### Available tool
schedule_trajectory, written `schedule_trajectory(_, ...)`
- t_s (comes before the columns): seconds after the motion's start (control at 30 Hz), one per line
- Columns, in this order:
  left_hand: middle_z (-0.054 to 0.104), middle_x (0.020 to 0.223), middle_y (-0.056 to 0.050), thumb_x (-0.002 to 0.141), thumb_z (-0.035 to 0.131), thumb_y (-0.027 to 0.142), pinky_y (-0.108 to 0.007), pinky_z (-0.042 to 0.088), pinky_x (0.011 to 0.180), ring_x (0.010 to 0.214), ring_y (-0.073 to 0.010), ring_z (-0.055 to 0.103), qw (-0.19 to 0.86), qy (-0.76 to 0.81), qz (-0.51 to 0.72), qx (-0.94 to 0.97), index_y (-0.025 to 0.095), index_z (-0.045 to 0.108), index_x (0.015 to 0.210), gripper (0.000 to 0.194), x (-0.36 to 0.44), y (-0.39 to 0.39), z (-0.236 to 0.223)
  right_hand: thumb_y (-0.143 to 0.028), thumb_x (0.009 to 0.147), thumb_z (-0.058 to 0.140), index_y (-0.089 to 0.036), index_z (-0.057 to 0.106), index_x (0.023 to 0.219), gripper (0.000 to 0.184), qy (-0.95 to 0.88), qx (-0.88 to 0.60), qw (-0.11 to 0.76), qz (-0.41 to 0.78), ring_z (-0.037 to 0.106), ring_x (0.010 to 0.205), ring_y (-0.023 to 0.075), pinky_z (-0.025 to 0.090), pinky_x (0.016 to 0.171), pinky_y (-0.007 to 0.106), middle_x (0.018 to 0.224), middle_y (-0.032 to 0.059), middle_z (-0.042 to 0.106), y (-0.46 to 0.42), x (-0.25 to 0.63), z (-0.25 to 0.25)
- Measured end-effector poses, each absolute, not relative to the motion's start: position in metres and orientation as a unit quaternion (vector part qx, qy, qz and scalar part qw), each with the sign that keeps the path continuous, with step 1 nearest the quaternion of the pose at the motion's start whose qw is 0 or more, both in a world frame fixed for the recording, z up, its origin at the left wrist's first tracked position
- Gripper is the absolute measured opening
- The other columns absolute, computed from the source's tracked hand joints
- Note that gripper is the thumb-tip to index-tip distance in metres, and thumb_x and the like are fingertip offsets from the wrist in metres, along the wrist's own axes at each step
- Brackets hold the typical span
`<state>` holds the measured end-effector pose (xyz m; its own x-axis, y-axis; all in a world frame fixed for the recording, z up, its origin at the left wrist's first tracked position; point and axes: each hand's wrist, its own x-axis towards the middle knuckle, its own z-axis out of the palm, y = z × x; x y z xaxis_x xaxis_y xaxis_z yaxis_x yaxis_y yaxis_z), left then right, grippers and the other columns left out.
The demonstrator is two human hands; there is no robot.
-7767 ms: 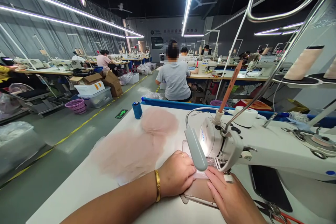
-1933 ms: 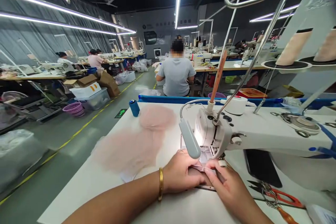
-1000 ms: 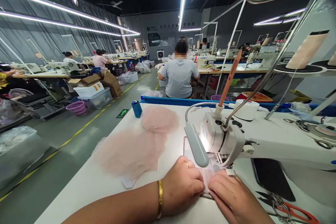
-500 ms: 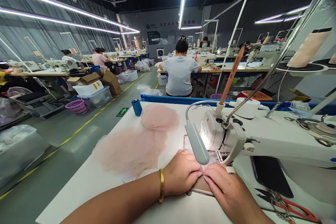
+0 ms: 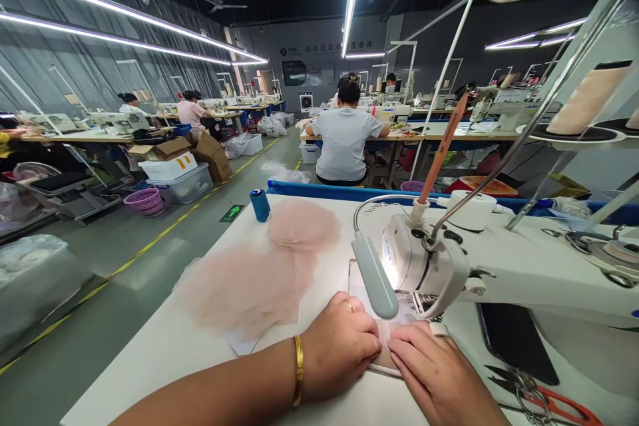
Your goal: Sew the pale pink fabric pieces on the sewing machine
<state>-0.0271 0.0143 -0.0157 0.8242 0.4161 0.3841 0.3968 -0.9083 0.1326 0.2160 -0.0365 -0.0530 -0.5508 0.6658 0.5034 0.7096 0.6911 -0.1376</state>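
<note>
Desk (image 5: 150,379), front edge of the sewing machine (image 5: 407,253). A sheer pale-pink fabric piece (image 5: 385,331) is lying just in front of the presser-foot area, between the two hands, its far end running up under the grey lamp (image 5: 375,276).

Left hand (image 5: 342,343): fingers are curling inward, tips closing on the near-left edge of the fabric. Right hand (image 5: 434,363): fingers are lying together, bent over the right edge and touching it; the thumb is hiding, so pinching or only pressing, cannot tell.

Progress, as judged: this piece is looking mid-work, being lined up or guided at the machine rather than lying finished. No seam is showing clearly; the needle is hiding behind the lamp and machine head, so stitches done or lacking cannot be told.

Other pieces: a rounded pink stack (image 5: 304,226) is lying toward the far edge, and a looser pink spread (image 5: 244,289) is lying nearer, the two meeting. They are looking like the same sheer stuff. Whether they are waiting or already sewn is not showing; layers are blurring together, so no count.

Orange-handled scissors (image 5: 566,407) are lying right of the right hand, apart from it; no cutting is going on.
</note>
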Motion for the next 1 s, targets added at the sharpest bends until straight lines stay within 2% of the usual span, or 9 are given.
schedule_trajectory(0.17,0.072,0.090,-0.001,0.092,0.070,0.016,-0.041,0.041,0.088,0.088,-0.0221,0.061,0.013,0.230,0.214,0.949,0.019,0.065,0.082,0.012,-0.026,0.020,-0.018,-0.013,0.103,0.047,-0.024,0.071,0.109,0.026,-0.867,-0.397,0.297,-0.049,0.071,0.081,0.0216,0.056,0.067,0.032,0.100,0.0077,0.075,-0.031,0.212,-0.052)
schedule_trajectory(0.33,0.075,0.098,-0.002,0.095,0.071,0.018,-0.039,0.042,0.088,0.092,-0.0230,0.061,0.012,0.250,0.244,0.937,0.019,0.068,0.084,0.012,-0.026,0.025,-0.021,-0.011,0.102,0.047,-0.021,0.070,0.120,0.031,-0.857,-0.397,0.318,-0.088,0.075,0.087,0.0238,0.062,0.073,0.035,0.109,0.0087,0.079,-0.026,0.209,-0.051)
schedule_trajectory(0.47,0.074,0.100,-0.004,0.097,0.069,0.018,-0.040,0.043,0.092,0.094,-0.0236,0.062,0.004,0.256,0.230,0.939,0.019,0.068,0.085,0.012,-0.024,0.032,-0.023,-0.016,0.106,0.043,-0.022,0.072,0.121,0.033,-0.847,-0.426,0.301,-0.106,0.077,0.083,0.0235,0.064,0.070,0.035,0.113,0.0088,0.081,-0.023,0.211,-0.053)
schedule_trajectory(0.7,0.073,0.098,-0.002,0.101,0.062,0.016,-0.041,0.044,0.101,0.094,-0.0219,0.064,0.025,0.276,0.190,0.942,0.019,0.067,0.088,0.014,-0.022,0.040,-0.015,-0.034,0.109,0.042,-0.027,0.077,0.127,0.040,-0.827,-0.503,0.245,-0.055,0.079,0.097,0.0284,0.067,0.077,0.039,0.116,0.0096,0.081,-0.022,0.216,-0.064)
schedule_trajectory(0.87,0.073,0.116,-0.006,0.100,0.064,0.019,-0.041,0.049,0.100,0.107,-0.0265,0.066,0.046,0.300,0.190,0.934,0.019,0.071,0.102,0.008,-0.025,0.042,-0.017,-0.033,0.108,0.043,-0.021,0.074,0.137,0.044,-0.828,-0.496,0.247,-0.083,0.078,0.112,0.0317,0.069,0.087,0.043,0.127,0.0124,0.079,-0.020,0.216,-0.069)
schedule_trajectory(1.0,0.069,0.134,-0.012,0.095,0.075,0.029,-0.048,0.048,0.105,0.122,-0.0343,0.063,0.061,0.351,0.184,0.916,0.017,0.070,0.118,0.027,-0.028,0.043,-0.013,-0.029,0.108,0.041,-0.017,0.073,0.138,0.045,-0.831,-0.487,0.250,-0.099,0.081,0.101,0.0300,0.070,0.079,0.041,0.112,0.0140,0.082,-0.020,0.213,-0.069)
